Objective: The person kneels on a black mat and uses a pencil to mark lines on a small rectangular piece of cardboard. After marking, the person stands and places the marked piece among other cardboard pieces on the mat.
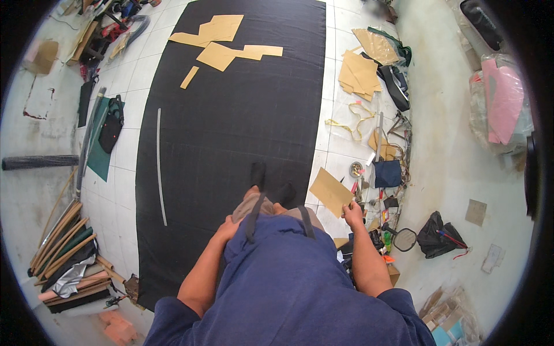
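My right hand [352, 214] pinches the lower right corner of a flat tan cardboard sheet [330, 191], held out to my right above the white floor. My left hand [228, 227] is against my left leg by the knee; its fingers are too hidden to read, and nothing shows in it. Under my feet a long black fabric [231, 127] lies spread out. A straight grey ruler strip [161, 167] lies on it to the left. Tan cardboard pattern pieces [219, 55] lie at its far end, with one small strip [189, 77] apart from them.
Along the right wall are more cardboard sheets [359, 74], a yellow measuring tape [360, 122], a round tin [356, 169], a dark blue cloth piece [388, 174] and a black racket [404, 239]. Fabric rolls [63, 242] lean at the lower left; a black bag [111, 126] lies left of the fabric.
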Action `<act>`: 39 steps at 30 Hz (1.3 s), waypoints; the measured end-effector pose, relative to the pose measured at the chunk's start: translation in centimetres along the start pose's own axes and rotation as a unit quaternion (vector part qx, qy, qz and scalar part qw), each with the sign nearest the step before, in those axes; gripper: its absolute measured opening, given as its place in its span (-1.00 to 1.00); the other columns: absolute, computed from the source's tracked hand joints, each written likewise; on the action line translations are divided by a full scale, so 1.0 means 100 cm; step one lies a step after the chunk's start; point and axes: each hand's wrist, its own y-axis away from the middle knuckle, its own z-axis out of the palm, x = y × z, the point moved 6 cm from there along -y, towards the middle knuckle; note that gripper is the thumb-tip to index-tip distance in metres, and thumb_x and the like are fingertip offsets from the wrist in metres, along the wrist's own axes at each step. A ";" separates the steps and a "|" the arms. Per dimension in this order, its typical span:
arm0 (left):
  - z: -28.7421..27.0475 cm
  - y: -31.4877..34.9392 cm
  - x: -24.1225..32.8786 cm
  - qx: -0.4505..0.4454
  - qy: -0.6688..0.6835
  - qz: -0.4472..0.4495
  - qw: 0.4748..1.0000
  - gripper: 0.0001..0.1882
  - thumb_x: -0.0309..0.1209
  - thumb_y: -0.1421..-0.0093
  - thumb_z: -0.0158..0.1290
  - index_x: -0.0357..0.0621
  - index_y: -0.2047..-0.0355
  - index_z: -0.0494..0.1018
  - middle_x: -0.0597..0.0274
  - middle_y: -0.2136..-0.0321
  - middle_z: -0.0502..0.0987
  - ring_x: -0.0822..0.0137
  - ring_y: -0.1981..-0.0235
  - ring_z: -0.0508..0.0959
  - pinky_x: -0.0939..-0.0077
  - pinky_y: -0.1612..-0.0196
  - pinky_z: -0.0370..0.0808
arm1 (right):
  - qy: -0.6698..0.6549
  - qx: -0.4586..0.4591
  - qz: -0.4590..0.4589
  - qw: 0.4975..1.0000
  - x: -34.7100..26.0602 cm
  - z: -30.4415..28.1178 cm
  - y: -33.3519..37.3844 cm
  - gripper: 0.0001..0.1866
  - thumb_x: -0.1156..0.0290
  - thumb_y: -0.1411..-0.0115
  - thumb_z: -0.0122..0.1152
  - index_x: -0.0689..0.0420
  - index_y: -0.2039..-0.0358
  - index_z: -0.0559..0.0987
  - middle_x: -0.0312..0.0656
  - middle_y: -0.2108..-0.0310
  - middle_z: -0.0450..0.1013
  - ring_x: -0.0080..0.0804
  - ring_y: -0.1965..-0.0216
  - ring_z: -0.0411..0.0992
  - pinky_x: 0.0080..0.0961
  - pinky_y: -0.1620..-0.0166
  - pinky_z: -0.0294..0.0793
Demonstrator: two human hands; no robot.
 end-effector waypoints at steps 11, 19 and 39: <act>-0.005 -0.001 -0.021 -0.001 0.029 -0.016 0.999 0.25 0.46 -0.05 0.03 -0.40 -0.41 0.08 -0.33 -0.33 0.28 -0.14 -0.37 0.31 0.16 -0.36 0.28 | 0.029 -0.015 -0.020 0.999 -0.006 0.017 -0.001 -0.68 0.41 -0.31 0.19 0.23 -0.04 0.53 -0.16 0.33 0.60 -0.47 0.53 0.52 -0.47 0.38 0.51; -0.005 -0.027 -0.092 -0.055 0.103 -0.032 0.993 0.32 0.44 -0.04 0.09 -0.45 -0.44 -0.04 -0.34 -0.37 0.21 -0.14 -0.37 0.30 0.10 -0.34 0.30 | 0.095 0.005 -0.080 0.992 -0.003 0.053 -0.015 -0.62 0.41 -0.30 0.21 0.25 -0.09 0.53 -0.10 0.29 0.60 -0.44 0.41 0.58 -0.45 0.35 0.56; -0.052 -0.075 -0.305 -0.143 0.265 0.134 0.944 -0.47 -0.16 -0.32 0.04 -0.43 -0.06 0.53 0.00 0.07 0.61 0.22 0.11 0.58 0.26 0.04 0.54 | 0.045 -0.016 -0.126 0.991 -0.130 0.311 0.118 -0.61 0.50 -0.24 0.15 0.30 -0.09 0.48 -0.04 0.26 0.61 -0.39 0.43 0.62 -0.43 0.29 0.61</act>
